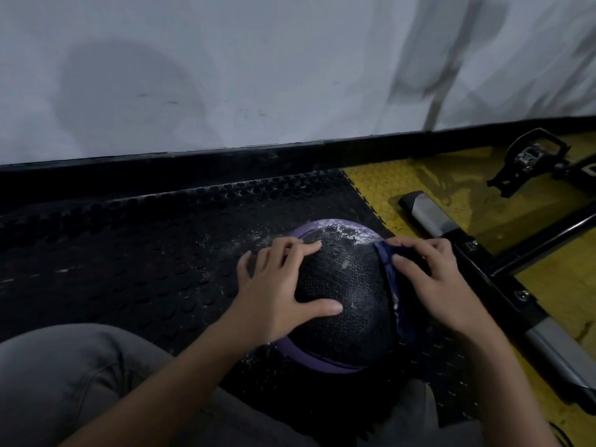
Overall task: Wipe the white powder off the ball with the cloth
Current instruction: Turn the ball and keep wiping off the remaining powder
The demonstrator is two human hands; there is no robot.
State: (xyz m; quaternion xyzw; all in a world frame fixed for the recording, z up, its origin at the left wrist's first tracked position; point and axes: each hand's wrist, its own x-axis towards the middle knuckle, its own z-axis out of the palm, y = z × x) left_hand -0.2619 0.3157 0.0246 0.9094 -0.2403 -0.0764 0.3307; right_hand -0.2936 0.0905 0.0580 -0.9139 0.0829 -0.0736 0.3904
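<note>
A black and purple textured ball (345, 295) sits on the black studded floor mat (145, 253). White powder clings to its far top, with fainter specks across the black panel. My left hand (274, 285) rests spread on the ball's left side, fingers straight and thumb stretched across the front. My right hand (435, 279) presses a dark blue cloth (388, 266) against the ball's right side, its fingers bent over the fabric. Most of the cloth is hidden under that hand.
A white wall (258, 75) with a black skirting rises just behind the mat. Yellow studded tiles (403, 188) lie to the right, bearing a grey and black machine frame (451, 227) and a pedal (532, 156). My grey-trousered knee (64, 382) is at the lower left. Powder is scattered on the mat around the ball.
</note>
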